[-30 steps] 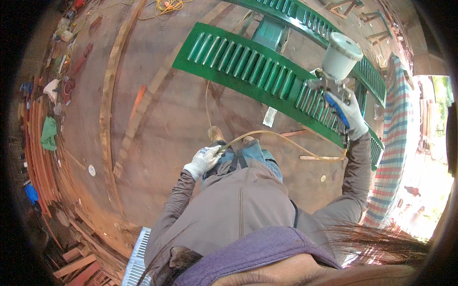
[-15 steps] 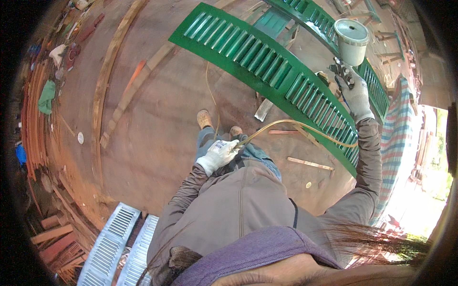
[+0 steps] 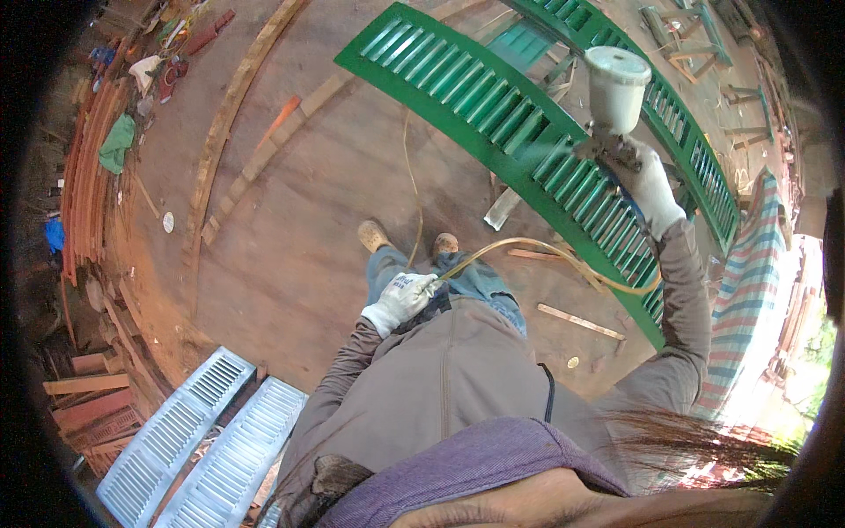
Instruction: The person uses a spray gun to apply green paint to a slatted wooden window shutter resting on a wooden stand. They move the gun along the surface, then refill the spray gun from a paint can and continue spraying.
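Note:
In a white glove, my right hand (image 3: 653, 189) is wrapped round a spray gun (image 3: 613, 151) topped by a pale cup (image 3: 618, 92). The gun is over a long green slatted panel (image 3: 535, 169), and a faint mist spreads left from its nozzle across the slats. My left hand (image 3: 400, 301), also gloved, is closed on a yellowish air hose (image 3: 519, 241) at my waist. From there the hose arcs right toward my right forearm, and another stretch runs away over the ground past my feet. The gun's trigger is hidden by my fingers.
A second green slatted panel (image 3: 656, 92) lies beyond the first. Unpainted grey slatted panels (image 3: 180, 427) rest at lower left. Long wooden strips (image 3: 231, 114) cross the ground on the left. A striped sheet (image 3: 748, 290) hangs at the right, with wooden trestles (image 3: 695, 44) farther back.
My right hand has moved the spray gun left, over the nearer green panel, and mist now shows. My left hand keeps its hold on the hose. The whole view has shifted slightly.

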Demonstrator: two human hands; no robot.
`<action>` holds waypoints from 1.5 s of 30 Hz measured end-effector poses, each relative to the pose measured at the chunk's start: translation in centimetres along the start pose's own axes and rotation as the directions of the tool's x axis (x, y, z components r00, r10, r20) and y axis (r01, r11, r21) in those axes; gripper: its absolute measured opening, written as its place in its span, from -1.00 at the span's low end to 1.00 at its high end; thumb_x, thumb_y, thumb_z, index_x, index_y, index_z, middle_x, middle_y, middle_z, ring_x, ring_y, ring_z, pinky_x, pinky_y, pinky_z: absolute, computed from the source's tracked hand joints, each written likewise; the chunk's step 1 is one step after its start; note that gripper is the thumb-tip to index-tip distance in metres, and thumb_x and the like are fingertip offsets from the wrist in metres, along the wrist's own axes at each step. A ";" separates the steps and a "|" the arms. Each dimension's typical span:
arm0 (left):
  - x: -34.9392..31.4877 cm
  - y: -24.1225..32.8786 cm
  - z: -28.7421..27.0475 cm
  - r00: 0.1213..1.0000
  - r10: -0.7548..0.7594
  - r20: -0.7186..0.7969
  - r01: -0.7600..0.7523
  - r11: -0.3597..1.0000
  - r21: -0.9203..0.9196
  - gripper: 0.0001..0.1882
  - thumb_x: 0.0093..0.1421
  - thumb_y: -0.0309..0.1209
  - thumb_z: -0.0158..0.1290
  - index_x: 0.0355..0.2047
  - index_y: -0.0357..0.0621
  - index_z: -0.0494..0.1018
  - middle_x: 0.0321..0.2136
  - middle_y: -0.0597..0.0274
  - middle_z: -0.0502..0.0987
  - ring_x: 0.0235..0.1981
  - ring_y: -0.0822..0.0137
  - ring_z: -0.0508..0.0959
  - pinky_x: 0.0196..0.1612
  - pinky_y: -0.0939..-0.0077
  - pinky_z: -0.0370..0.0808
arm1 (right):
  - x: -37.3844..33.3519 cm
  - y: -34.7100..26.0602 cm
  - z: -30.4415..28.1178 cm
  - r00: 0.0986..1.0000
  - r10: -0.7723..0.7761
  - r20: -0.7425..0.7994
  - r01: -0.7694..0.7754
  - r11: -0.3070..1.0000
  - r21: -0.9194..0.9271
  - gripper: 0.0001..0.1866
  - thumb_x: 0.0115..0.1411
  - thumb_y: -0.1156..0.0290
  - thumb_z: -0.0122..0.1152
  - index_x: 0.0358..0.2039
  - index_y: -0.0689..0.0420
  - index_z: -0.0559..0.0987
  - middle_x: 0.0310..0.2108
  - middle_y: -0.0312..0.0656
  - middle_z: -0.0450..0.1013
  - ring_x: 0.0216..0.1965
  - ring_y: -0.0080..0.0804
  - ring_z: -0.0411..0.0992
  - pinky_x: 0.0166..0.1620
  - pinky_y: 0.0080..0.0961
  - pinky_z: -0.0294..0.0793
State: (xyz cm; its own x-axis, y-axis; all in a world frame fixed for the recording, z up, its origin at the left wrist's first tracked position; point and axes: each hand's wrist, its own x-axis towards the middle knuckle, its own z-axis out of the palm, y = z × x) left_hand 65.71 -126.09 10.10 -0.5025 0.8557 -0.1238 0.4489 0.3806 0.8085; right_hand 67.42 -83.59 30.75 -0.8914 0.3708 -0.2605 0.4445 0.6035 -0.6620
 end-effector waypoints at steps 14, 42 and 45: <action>0.3 -1.3 -3.2 0.998 -0.052 0.030 0.052 0.999 0.000 -0.71 0.29 -0.32 -0.07 -0.10 -0.24 0.48 -0.31 -0.05 0.59 -0.27 -0.03 0.58 -0.23 0.16 0.50 | -2.1 -0.9 1.6 0.978 -0.173 -0.117 0.176 0.984 0.019 -0.70 0.21 0.42 0.15 -0.03 0.17 0.54 -0.20 -0.11 0.56 -0.18 -0.27 0.53 -0.08 -0.42 0.44; -0.9 -5.2 -8.2 0.990 -0.138 -0.010 0.120 0.898 -0.424 -0.64 0.33 -0.34 -0.12 0.06 -0.25 0.39 -0.11 0.03 0.56 -0.10 0.12 0.56 -0.03 0.36 0.46 | 1.8 -8.7 8.4 0.991 -0.118 -0.065 0.116 0.992 -0.045 -0.61 0.13 0.40 0.26 -0.01 0.17 0.53 -0.33 -0.15 0.55 -0.39 -0.50 0.46 -0.31 -0.54 0.45; -0.8 -5.8 -9.1 0.996 -0.089 -0.026 0.068 0.898 -0.436 -0.63 0.34 -0.31 -0.12 0.06 -0.26 0.39 -0.10 0.02 0.56 -0.10 0.12 0.57 -0.02 0.36 0.46 | 4.4 -9.4 8.6 0.951 -0.174 -0.254 0.068 0.923 -0.379 -0.56 0.08 0.32 0.29 0.02 0.04 0.54 -0.44 -0.06 0.53 -0.34 -0.11 0.52 -0.22 -0.36 0.48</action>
State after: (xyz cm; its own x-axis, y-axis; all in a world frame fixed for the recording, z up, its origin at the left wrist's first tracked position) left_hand 56.77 -132.18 10.72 -0.5593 0.8092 -0.1799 0.0467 0.2474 0.9678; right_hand 58.54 -93.68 29.80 -0.9031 0.4270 0.0463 0.3831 0.8496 -0.3626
